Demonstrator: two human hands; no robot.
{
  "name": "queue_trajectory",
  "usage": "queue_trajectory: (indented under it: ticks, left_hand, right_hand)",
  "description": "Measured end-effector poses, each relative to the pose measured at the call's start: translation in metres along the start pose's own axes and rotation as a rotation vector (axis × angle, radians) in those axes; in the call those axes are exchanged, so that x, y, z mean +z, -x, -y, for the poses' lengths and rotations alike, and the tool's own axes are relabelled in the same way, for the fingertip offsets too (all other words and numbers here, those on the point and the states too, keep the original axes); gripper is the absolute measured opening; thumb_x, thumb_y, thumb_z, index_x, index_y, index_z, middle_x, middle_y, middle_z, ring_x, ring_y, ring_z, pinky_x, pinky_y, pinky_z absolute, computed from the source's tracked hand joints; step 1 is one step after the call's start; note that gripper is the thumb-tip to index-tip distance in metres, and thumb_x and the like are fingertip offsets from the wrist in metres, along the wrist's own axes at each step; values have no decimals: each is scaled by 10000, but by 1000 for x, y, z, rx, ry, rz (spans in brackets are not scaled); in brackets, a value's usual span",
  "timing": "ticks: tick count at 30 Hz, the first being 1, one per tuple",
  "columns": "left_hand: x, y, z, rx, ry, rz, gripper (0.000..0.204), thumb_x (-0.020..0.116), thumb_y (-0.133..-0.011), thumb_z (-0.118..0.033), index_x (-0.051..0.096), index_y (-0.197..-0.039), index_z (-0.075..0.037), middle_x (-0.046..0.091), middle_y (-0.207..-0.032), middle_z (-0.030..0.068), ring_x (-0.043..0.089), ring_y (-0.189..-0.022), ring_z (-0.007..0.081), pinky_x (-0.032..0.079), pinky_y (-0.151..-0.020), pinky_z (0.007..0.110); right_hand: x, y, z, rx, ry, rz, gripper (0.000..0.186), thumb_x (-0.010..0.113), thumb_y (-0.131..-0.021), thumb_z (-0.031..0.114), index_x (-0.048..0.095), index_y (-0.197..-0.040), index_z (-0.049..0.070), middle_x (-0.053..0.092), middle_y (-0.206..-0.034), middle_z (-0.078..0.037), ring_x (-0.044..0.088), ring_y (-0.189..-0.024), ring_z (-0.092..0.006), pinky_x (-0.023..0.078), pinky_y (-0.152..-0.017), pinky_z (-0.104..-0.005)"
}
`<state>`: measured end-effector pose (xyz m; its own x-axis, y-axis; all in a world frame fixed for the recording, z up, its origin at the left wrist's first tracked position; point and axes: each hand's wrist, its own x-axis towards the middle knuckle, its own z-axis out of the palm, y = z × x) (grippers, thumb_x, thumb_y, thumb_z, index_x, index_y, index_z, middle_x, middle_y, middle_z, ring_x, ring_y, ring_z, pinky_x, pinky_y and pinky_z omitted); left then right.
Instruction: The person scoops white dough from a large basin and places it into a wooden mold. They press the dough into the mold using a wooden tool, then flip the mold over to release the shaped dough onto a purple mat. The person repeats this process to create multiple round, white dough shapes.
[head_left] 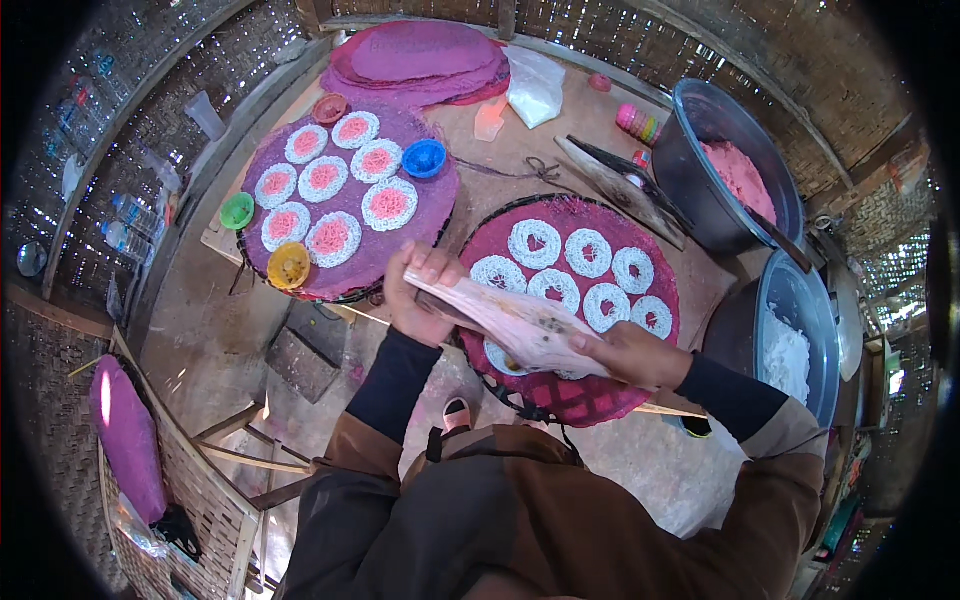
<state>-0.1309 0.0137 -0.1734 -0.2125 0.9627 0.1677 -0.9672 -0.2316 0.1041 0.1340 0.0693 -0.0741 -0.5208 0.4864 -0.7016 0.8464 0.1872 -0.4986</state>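
Both my hands are closed around a long, pale wooden dough press streaked with pinkish-white residue. My left hand wraps its left end. Around the right end my right hand is gripped, thumb on top. The press is held slantwise above a round magenta mat on a dark rack. Several white lacy dough rings lie there, and the press and hands hide part of the near ones. What is beneath the press cannot be made out.
Left of it, a purple mat bears white rings with pink centres, ringed by small coloured bowls. Behind lie stacked purple mats, a clear bag and dark wooden pieces. Tubs of pink dough and white dough stand right.
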Motion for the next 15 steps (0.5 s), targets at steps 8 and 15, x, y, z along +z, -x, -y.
queue_trajectory:
  ticks: [8, 15]
  left_hand:
    - [36, -4, 8, -161, -1129, 534, 824, 661, -721, -542, 380, -1336, -70, 430, -1325, 124, 432, -1214, 297, 343, -1016, 433]
    - [62, 6, 39, 146, -1677, 441, 477, 730, -684, -192, 570, -1099, -22, 603, -1095, 127, 542, -1069, 271, 370, -976, 373]
  right_hand:
    - [-13, 41, -18, -187, -268, -174, 715, 414, -881, 599, 640, -758, -68, 542, -537, -94, 508, -481, -148, 405, -469, -326]
    - [9, 0, -12, -506, -889, -46, 437, 381, -966, 368, 561, -1109, -4, 608, -964, -142, 582, -877, -189, 451, -810, -302]
